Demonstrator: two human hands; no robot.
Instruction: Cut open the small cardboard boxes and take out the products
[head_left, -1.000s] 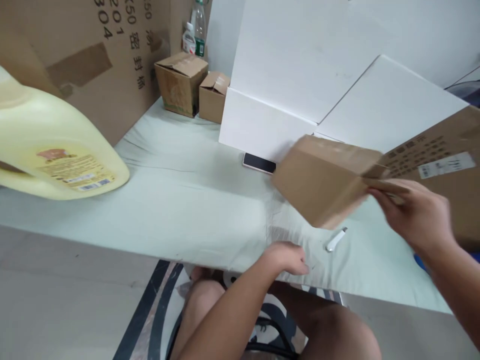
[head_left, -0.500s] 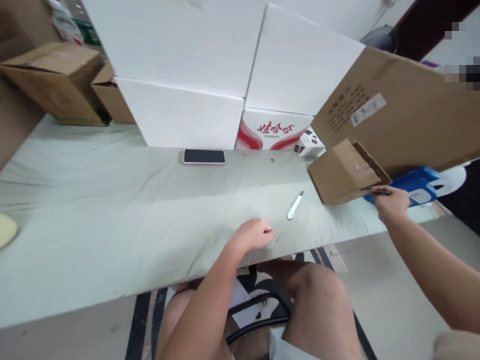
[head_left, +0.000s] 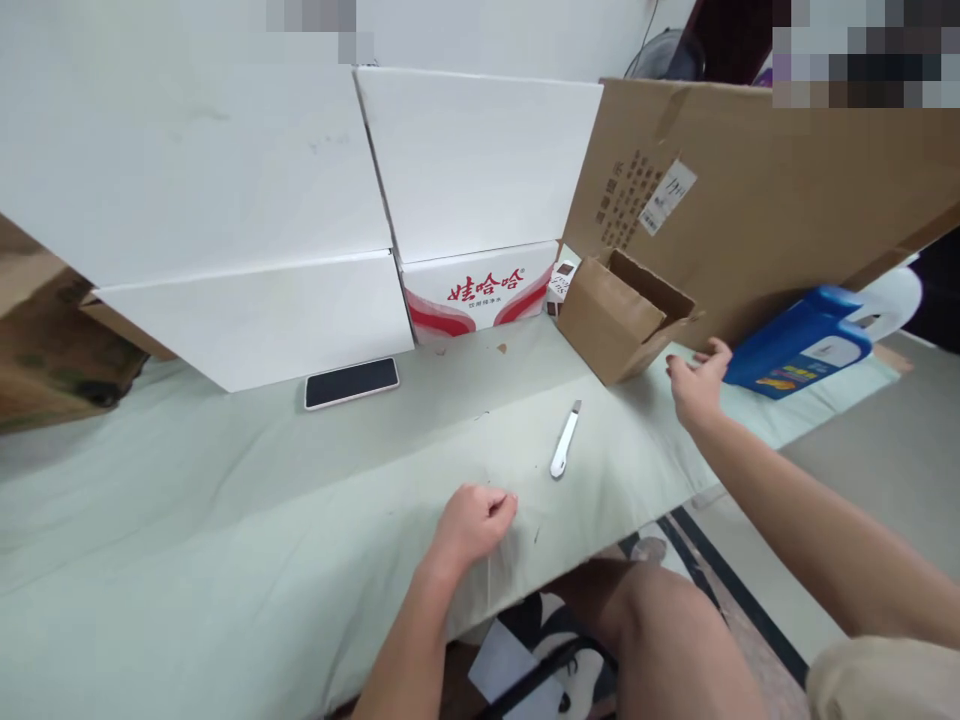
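Note:
My left hand [head_left: 474,520] rests on the cloth-covered table as a loose fist, with nothing showing in it. Just beyond it lies a white utility knife [head_left: 565,442], its short blade pointing away from me. My right hand [head_left: 697,382] is open, fingers bent but apart, in the gap between a small cardboard box and a blue bottle. That brown cardboard box [head_left: 606,322] stands on the table with its top open; its inside is mostly out of sight. The blue plastic bottle [head_left: 799,345], with a pale label, lies tilted to the right of my hand.
A phone [head_left: 352,384] lies before the white panels [head_left: 255,320]. A white box with red lettering [head_left: 480,290] and a small printed box [head_left: 559,280] stand at the back. A large cardboard sheet [head_left: 757,190] walls the right; another carton [head_left: 67,350] sits far left.
My right hand has let go of the small cardboard box and opened beside it. The box now sits turned, closer to the printed box. My view has swung right; my left hand stays fisted.

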